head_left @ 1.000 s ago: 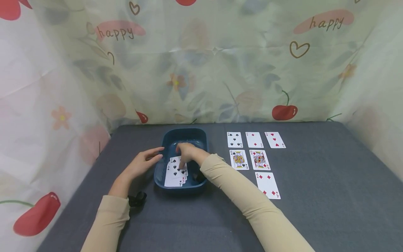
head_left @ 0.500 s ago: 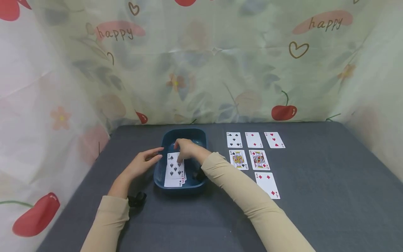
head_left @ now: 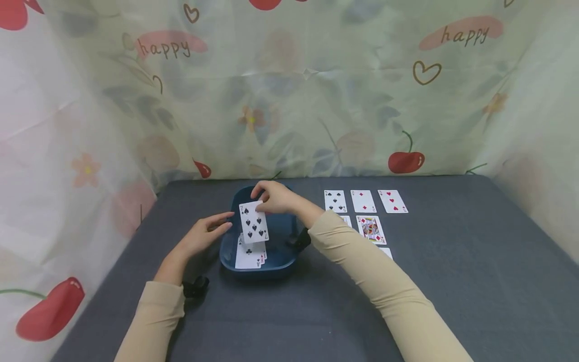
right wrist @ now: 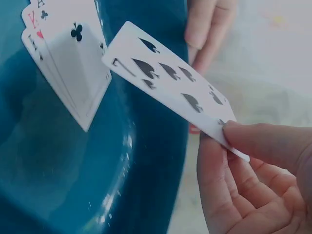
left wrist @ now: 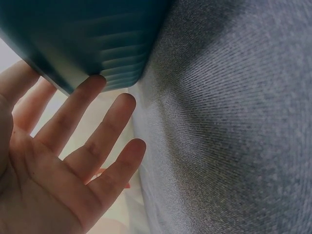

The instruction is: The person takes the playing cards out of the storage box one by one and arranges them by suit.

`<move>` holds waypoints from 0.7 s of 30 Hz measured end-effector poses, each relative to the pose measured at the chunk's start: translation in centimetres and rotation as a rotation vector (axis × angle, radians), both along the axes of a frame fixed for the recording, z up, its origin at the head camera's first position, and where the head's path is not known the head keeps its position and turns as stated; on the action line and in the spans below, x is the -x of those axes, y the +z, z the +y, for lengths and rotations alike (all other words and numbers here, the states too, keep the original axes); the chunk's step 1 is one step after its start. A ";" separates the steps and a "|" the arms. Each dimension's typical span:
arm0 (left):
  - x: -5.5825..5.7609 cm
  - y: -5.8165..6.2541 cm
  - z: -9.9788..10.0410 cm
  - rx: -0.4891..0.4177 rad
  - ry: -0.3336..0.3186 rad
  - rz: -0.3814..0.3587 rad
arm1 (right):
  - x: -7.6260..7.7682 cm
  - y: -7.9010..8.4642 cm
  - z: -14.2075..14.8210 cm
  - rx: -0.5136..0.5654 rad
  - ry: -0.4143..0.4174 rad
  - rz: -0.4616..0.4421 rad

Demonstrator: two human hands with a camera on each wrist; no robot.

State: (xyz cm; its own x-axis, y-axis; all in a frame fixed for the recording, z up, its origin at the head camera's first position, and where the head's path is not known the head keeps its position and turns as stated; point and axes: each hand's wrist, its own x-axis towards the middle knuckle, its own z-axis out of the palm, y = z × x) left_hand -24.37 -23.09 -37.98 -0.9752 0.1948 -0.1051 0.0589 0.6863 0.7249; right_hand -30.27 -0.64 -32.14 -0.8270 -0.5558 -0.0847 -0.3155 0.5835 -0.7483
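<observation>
My right hand point(head_left: 277, 197) pinches a seven of spades point(head_left: 254, 223) between thumb and fingers, holding it tilted above the blue tray point(head_left: 281, 236). In the right wrist view the thumb lies on one corner of the card's face. Under it, a small fanned stack of playing cards point(right wrist: 73, 63) lies in the tray, an ace of clubs on top and a red king's corner showing. My left hand point(head_left: 205, 234) is at the tray's left side with fingers extended. In the left wrist view its fingertips are right at the tray's wall point(left wrist: 73, 39).
Right of the tray, face-up cards lie in rows on the grey cloth. The back row has a five of spades point(head_left: 335, 201), a two of diamonds point(head_left: 363, 201) and a three of hearts point(head_left: 392, 201). A king of diamonds point(head_left: 371, 230) is nearer; my right sleeve covers other cards. A printed curtain point(head_left: 307, 115) hangs behind.
The seven of spades has risen off the stack in my right hand, uncovering the ace of clubs. My right forearm now hides more of the nearer cards. The left hand has stayed put.
</observation>
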 end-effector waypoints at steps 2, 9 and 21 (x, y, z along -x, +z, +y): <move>0.0 0.1 0.1 0.005 0.006 -0.001 | 0.1 0.4 0.8 0.027 -0.003 0.012; -0.1 0.0 0.2 0.015 0.017 0.017 | 0.3 1.1 3.9 0.135 -0.020 -0.013; -0.3 -0.1 0.0 0.002 -0.003 0.039 | 0.1 0.8 8.7 0.251 -0.105 -0.075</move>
State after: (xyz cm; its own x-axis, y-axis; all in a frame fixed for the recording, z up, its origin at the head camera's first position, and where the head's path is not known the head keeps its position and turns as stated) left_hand -24.12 -23.07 -38.08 -0.9779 0.1978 -0.0671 0.0896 0.6876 0.7206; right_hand -30.42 8.03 -31.39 -0.8780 -0.4782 -0.0179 -0.2014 0.4033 -0.8926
